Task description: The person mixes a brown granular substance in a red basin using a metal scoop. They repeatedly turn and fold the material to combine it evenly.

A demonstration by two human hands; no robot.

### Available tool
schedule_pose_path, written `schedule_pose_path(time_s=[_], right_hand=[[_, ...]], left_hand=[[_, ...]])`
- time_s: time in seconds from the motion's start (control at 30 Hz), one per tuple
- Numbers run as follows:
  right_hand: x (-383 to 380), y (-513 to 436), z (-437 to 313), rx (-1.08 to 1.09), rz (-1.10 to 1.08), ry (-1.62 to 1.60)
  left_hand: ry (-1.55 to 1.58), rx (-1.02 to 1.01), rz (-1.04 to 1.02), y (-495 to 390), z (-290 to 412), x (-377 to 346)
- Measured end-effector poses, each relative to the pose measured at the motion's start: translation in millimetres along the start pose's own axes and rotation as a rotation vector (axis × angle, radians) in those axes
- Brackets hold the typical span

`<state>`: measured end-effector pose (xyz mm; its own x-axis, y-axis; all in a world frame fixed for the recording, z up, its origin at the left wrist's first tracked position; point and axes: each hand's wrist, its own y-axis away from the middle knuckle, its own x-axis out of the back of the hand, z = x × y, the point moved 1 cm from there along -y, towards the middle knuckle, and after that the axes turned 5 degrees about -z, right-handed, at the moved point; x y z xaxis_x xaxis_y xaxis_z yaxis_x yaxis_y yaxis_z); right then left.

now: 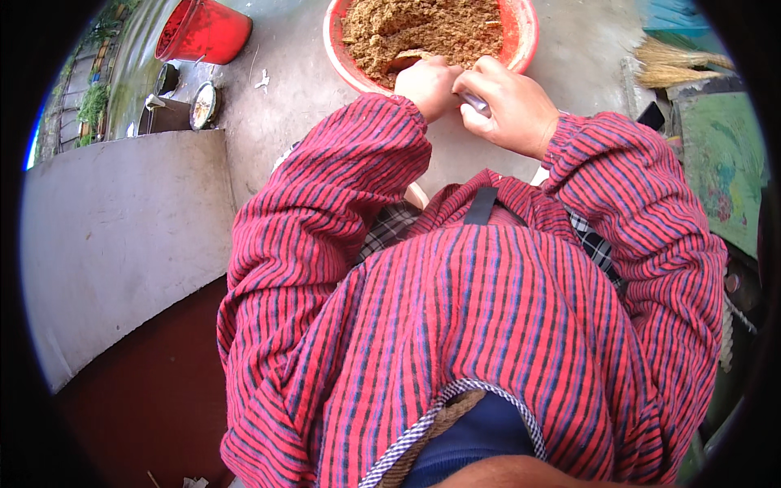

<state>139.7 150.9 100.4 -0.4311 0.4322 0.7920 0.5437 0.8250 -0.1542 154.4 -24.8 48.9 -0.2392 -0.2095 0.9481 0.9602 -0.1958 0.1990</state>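
A red basin (pixel 529 36) with a pale inner wall holds brown, crumbly, damp-looking meal (pixel 421 27). My left hand (pixel 427 88) is curled at the near rim, its fingertips hidden from me. Just beyond its knuckles shows the curved edge of a brown scoop-like piece (pixel 406 61), mostly sunk in the meal; I cannot tell whether the hand grips it. Beside it, almost touching, my right hand (pixel 509 110) is closed around a small, pale, smooth object (pixel 478 105). Only part of that object shows between thumb and fingers.
On the concrete floor (pixel 287 79) a red bucket (pixel 213 30) lies tilted at upper left. Below it is a round dish (pixel 204 105) beside a grey slab (pixel 128 226). Straw brooms (pixel 677 64) and a green painted panel (pixel 726 165) are on the right.
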Motion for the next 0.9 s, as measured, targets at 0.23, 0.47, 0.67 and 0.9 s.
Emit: schedule_pose_path(time_s=[0.23,0.47,0.67,0.9], right_hand=[[11.6,-3.0,-16.4,0.068,0.156,-0.242],[-0.5,38.9,-47.7,0.029,-0.030,-0.490],[8.2,40.4,-58.4,0.079,0.206,-0.545],[27.8,41.1,-60.3,0.282,0.183,-0.408]], left_hand=[[0.162,-0.366,0.081,-9.0,-7.9,9.1],[0.393,-0.581,-0.220,-1.8,0.5,-4.9],[0.235,-0.391,-0.053,13.4,15.5,19.9],[0.170,-0.371,0.292,31.7,37.3,42.1]])
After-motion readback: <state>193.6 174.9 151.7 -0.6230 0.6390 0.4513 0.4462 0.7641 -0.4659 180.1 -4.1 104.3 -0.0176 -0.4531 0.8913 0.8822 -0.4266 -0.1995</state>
